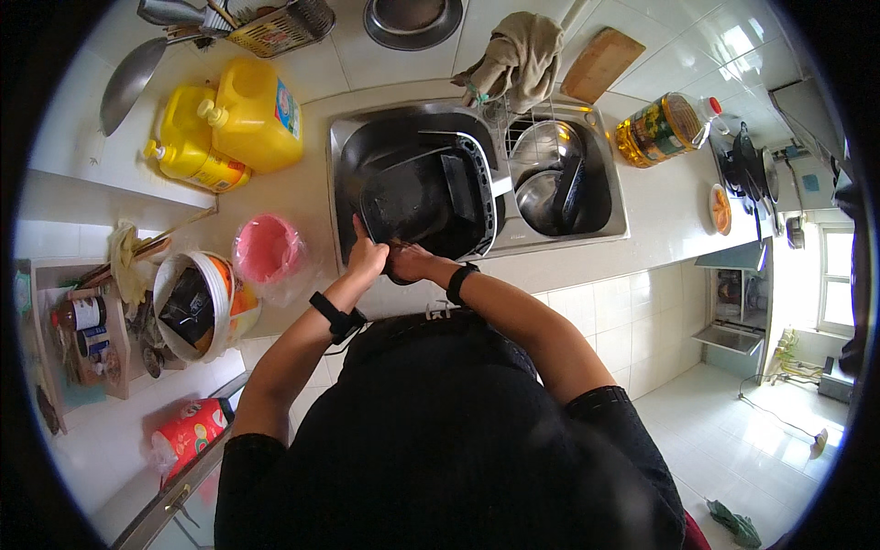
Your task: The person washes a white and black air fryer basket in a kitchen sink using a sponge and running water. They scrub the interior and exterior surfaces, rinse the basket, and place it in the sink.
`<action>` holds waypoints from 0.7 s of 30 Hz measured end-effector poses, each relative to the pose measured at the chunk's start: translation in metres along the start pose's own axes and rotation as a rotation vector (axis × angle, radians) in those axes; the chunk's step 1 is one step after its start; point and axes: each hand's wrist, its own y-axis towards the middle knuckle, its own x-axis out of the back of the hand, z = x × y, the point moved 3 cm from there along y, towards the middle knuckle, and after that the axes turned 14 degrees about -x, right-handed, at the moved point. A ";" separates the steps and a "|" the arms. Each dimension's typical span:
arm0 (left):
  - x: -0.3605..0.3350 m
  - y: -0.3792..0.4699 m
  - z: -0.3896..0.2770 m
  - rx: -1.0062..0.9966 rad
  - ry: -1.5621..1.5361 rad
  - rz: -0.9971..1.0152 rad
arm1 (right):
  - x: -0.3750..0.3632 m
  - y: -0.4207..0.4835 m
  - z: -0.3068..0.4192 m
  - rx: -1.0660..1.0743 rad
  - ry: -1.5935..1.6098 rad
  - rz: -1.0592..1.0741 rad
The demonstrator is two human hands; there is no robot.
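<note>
A black rectangular basket or pan (405, 196) with a slotted rim at its right end lies tilted in the left basin of a steel double sink (335, 165). My left hand (366, 256) grips its near left edge, thumb up along the side. Close beside it, my right hand (411, 262) is at the near edge of the same vessel, fingers bent; something dark shows at the fingers, too blurred to name. In the right basin lie steel bowls (540, 196) and a black-handled piece (572, 182), under a wire rack (529, 137) with a grey-brown cloth (526, 55) over it.
Left of the sink stand yellow detergent jugs (258, 117), a pink lined bin (267, 249) and a white bucket (225, 302). On the right are an oil bottle (656, 130), a wooden board (603, 63) and a small dish of orange food (720, 210). A round pan (412, 20) is beyond the sink.
</note>
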 end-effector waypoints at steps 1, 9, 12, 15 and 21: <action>0.000 0.001 0.000 0.024 -0.004 -0.002 | 0.006 -0.007 -0.001 -0.012 0.119 0.071; -0.005 0.003 0.003 -0.050 -0.064 0.024 | 0.092 -0.085 -0.065 -0.005 -0.626 -0.107; -0.005 0.004 0.002 -0.104 -0.062 0.018 | 0.108 -0.060 -0.065 -0.047 -1.227 -0.062; -0.004 0.003 0.003 -0.125 -0.036 0.017 | 0.151 -0.037 -0.061 0.040 -1.173 -0.620; -0.004 0.001 0.003 -0.182 -0.036 -0.051 | 0.120 -0.080 -0.068 0.100 -1.135 -0.475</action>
